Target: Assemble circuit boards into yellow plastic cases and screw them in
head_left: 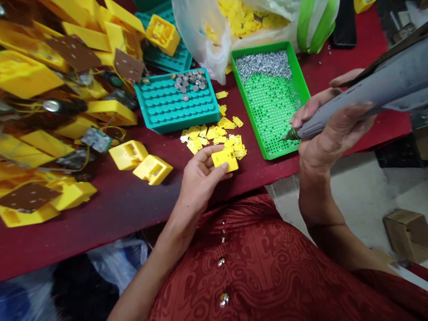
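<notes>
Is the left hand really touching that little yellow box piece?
Touching. The head view shows it plainly: the left hand holds the yellow box piece, its thumb lying over the lower edge.

The right edge cuts off the rear of the grey screwdriver [364, 89], whose body hides part of the right hand [326, 145]. Whether its tip touches the green tray [264, 107] cannot be told, and the screws [264, 64] heaped there are too small to tell apart. The yellow plate [222, 160] covers some fingers of the left hand [199, 176]; its underside is out of sight. At left, the yellow cases [28, 73] blur and run past the edge. The top edge crops the plastic bag [197, 26], and its yellow contents [247, 20] are blurred. Below the surface [140, 207], a dark heap [87, 285] is too dim to make out.
</notes>
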The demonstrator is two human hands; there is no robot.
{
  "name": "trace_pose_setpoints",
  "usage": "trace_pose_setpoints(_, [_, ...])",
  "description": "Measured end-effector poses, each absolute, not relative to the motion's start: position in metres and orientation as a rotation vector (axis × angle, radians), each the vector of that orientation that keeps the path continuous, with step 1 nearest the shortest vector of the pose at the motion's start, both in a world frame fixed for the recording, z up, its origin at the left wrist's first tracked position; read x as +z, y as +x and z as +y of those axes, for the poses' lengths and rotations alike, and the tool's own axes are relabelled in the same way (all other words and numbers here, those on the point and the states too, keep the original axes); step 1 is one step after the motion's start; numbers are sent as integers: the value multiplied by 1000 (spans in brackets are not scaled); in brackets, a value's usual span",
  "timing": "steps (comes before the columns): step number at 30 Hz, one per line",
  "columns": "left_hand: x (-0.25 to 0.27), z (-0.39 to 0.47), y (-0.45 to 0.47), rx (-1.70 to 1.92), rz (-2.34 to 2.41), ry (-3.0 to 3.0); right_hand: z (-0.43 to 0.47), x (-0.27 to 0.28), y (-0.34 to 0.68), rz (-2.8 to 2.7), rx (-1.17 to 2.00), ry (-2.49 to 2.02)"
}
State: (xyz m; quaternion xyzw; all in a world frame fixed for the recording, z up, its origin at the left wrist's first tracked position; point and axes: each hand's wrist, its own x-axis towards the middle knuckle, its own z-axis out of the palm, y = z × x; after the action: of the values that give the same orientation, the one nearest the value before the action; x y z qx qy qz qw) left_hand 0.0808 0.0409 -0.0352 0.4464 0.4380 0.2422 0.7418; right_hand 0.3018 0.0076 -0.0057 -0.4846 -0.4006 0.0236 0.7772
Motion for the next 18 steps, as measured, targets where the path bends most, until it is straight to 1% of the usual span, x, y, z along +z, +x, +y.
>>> trace_pose_setpoints(14, [-21, 39, 78, 548, 949, 867, 10, -6, 301, -874, -19, -1018])
trace_pose_setpoints(16, [-17, 36, 78, 529, 965, 849, 6, 3, 297, -875, 12, -952])
trace_pose_setpoints(18, [-14, 32, 78, 506, 981, 817, -4, 18, 292, -773, 175, -983])
